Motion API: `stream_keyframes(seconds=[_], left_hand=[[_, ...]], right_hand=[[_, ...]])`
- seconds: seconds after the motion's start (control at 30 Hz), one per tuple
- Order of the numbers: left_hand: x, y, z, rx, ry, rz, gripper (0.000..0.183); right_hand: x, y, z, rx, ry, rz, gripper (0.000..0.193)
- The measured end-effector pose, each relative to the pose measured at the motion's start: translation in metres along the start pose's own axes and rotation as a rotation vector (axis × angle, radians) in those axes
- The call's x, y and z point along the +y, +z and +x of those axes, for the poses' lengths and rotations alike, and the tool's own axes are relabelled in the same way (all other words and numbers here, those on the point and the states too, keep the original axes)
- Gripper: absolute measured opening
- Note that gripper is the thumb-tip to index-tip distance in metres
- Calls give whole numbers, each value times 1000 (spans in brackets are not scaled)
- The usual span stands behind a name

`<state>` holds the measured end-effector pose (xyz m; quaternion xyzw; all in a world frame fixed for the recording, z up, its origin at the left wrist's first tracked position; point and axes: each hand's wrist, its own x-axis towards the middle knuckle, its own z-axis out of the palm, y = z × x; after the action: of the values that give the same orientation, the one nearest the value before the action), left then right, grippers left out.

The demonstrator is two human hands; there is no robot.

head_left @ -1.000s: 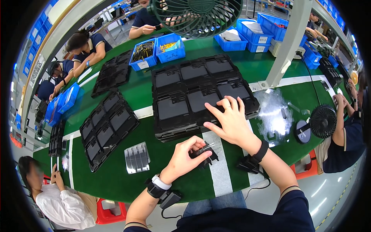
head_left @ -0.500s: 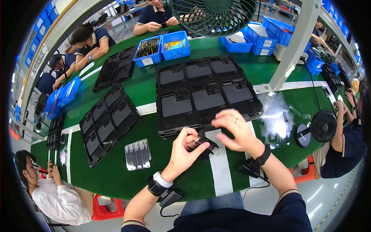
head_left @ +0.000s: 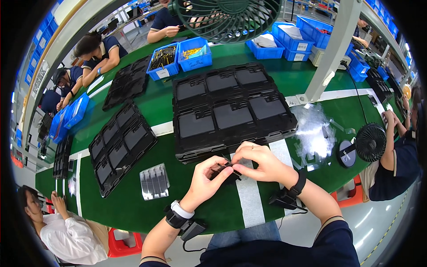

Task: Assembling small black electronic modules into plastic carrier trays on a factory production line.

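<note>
A small black part with notched edges (head_left: 233,176) is between my hands, largely covered by my fingers. My left hand (head_left: 202,182) is closed around it, thumb on the near side. The thumb and fingertips of my right hand (head_left: 264,165) pinch at its upper edge, touching my left fingertips. Just beyond my hands lies a stack of black trays (head_left: 213,143), with grey panels in the top tray's compartments. Left of my left hand, a clear sheet bearing dark strips (head_left: 154,181) lies on the green table (head_left: 187,218).
Another black tray (head_left: 120,149) lies angled at the left. Clear film pieces (head_left: 313,133) are scattered at the right, near a small black fan (head_left: 371,142). A grey post (head_left: 333,55) rises beyond them. A large green fan (head_left: 227,18) hangs ahead; blue bins (head_left: 195,57) stand behind the trays.
My right hand has come down and left from above the part and now pinches it beside my left hand. The view has shifted slightly.
</note>
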<state>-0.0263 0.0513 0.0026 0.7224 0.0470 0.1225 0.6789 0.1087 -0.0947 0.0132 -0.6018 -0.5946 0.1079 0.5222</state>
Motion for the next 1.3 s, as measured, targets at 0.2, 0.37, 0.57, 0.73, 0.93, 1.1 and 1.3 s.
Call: stream_keyframes(seconds=[0.2,0.37,0.57,0.73,0.93,1.1,1.3], left_hand=[[3,-3,-4,-130,-109,-100,22],[8,1,-10,-61,144,508,46],[-5,-3,-6,-26,130,566,31],[0,-10,-14,9,180,786,25],[4,-5,-12,-208,198,753,25],[2,-4,-14,-265,215,757,24],[5,-5,-9,-139,312,519,16]], right_hand=[[-16,-37,4,379,303,335,8],[-5,-125,-34,827,199,55,12],[18,-132,-60,415,536,-967,46],[-33,-61,32,150,194,-695,34],[14,14,76,-27,218,-829,48],[31,36,84,-30,229,-957,57],[17,29,100,11,136,-626,46]])
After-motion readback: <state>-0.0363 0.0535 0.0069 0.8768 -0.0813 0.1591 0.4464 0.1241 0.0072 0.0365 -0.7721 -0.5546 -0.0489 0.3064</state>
